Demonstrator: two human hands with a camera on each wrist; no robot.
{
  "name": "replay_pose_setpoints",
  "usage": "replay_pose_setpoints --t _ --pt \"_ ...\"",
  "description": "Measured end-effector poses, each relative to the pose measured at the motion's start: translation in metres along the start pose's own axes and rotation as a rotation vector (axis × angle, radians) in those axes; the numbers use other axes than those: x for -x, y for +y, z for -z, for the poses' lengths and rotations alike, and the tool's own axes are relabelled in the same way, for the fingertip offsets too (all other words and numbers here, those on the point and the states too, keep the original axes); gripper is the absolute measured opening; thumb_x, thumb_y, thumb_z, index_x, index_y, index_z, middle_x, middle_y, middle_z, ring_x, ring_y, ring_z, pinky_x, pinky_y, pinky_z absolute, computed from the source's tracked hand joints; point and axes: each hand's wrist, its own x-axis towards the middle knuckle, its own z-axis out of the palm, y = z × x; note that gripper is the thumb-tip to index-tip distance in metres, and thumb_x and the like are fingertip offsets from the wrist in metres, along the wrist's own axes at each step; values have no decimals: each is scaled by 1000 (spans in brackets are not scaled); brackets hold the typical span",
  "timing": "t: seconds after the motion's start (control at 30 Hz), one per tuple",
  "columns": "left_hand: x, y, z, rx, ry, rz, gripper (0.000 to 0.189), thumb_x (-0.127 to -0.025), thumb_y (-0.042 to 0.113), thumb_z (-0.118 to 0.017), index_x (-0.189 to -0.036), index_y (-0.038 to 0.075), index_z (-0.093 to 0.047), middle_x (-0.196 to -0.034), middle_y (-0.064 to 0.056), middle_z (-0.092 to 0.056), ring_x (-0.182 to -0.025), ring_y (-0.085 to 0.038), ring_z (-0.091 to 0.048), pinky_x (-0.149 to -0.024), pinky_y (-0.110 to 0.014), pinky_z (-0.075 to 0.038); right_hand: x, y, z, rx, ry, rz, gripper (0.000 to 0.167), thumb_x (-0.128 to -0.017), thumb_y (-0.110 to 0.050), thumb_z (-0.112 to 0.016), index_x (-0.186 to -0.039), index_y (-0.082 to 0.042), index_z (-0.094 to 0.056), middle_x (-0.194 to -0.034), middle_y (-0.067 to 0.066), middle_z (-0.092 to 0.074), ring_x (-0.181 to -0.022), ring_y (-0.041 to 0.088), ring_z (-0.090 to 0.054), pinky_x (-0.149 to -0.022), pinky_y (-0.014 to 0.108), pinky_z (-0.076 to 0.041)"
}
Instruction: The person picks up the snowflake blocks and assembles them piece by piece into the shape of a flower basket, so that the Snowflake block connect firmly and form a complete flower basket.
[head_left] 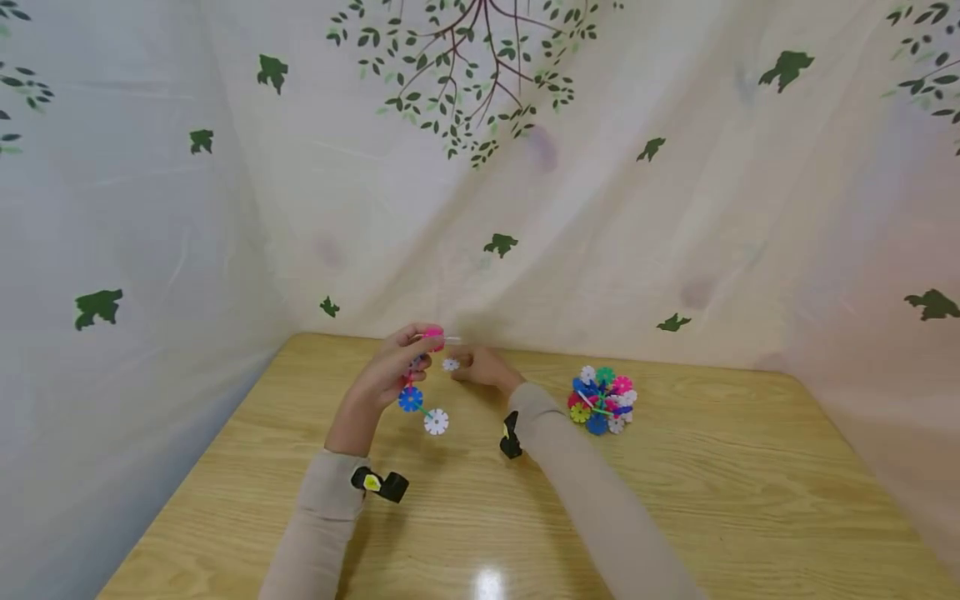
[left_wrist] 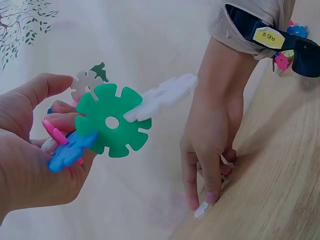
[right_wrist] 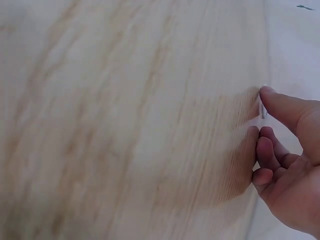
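My left hand (head_left: 393,367) holds a joined string of notched plastic discs above the table. A pink disc (head_left: 433,335) is at its fingertips, and a blue disc (head_left: 410,399) and a white disc (head_left: 437,422) hang below the palm. In the left wrist view, a green disc (left_wrist: 97,122) faces the camera, with a white disc (left_wrist: 167,95) slotted into its edge. Down at the tabletop, my right hand (head_left: 483,367) pinches a small white disc (left_wrist: 201,210) between thumb and finger. Only a thin edge of that piece shows in the right wrist view.
A multicoloured cluster of joined discs (head_left: 602,402) lies on the wooden table (head_left: 712,483), to the right of my right hand. A pale curtain (head_left: 585,250) with printed leaves hangs along the table's back edge. Black wrist cameras (head_left: 511,435) sit on both sleeves.
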Motion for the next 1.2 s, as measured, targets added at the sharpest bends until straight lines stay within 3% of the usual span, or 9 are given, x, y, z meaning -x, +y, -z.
replay_pose_setpoints --t 0.03,0.13,0.27,0.4,0.6,0.67,0.87,0.97,1.2 --pt "0 0 -1 -6 1 2 14 -105 15 -56 -119 11 -55 -91 8 -58 -58 -4 -36 -49 -15 -30 0 1 -1 11 6 -1 42 -93 -24 -74 -132 -9 -68 -137 14 -65 -128 31 -59 -109 43 -48" --pt "0 0 -2 -15 8 8 16 -104 17 -59 -119 11 -56 -88 9 -58 -59 -5 -36 -49 -16 -30 3 -6 -1 17 14 -42 27 -92 -16 -75 -117 -4 -71 -126 16 -68 -120 32 -61 -105 45 -49" --pt "0 -2 -4 -38 6 10 24 -103 19 -61 -122 7 -55 -87 10 -62 -59 -4 -37 -50 -16 -30 9 -7 1 8 47 -62 22 -85 -8 -80 -102 0 -68 -101 13 -68 -91 22 -60 -82 32 -52" --pt "-1 -4 -7 -60 0 3 29 -104 20 -60 -126 3 -54 -95 8 -68 -58 -4 -38 -50 -16 -31 23 -7 9 -34 57 -56 22 -80 3 -78 -98 5 -66 -92 13 -65 -81 15 -56 -70 21 -46" --pt "-4 -9 -14 -66 -3 9 25 -104 19 -59 -124 5 -56 -103 6 -72 -61 -4 -41 -51 -16 -34 51 1 23 -163 62 -65 20 -83 6 -75 -101 11 -66 -82 14 -69 -67 11 -58 -58 21 -50" --pt "-6 -11 -16 -59 -3 12 25 -104 20 -60 -124 5 -57 -102 7 -72 -62 -4 -43 -52 -16 -35 61 2 29 -223 79 -64 22 -85 6 -74 -105 12 -66 -79 14 -69 -64 13 -61 -58 25 -54" --pt "-8 -17 -23 -44 -5 23 21 -105 21 -59 -122 10 -58 -102 6 -68 -63 -3 -44 -52 -15 -38 93 -11 51 -397 175 -46 29 -95 1 -66 -122 14 -64 -91 18 -74 -77 24 -70 -76 45 -61" --pt "-8 -19 -28 -36 -6 29 22 -104 21 -60 -123 9 -57 -98 6 -63 -63 -3 -43 -51 -15 -37 105 -21 62 -507 249 -43 32 -98 -1 -64 -126 14 -62 -93 13 -75 -81 22 -71 -79 41 -61" --pt "-11 -24 -36 -56 -8 39 31 -103 22 -62 -127 4 -58 -96 6 -62 -62 -4 -39 -51 -17 -33 120 -40 70 -694 365 -18 28 -98 -1 -65 -122 13 -63 -84 -5 -72 -75 11 -70 -73 26 -60"
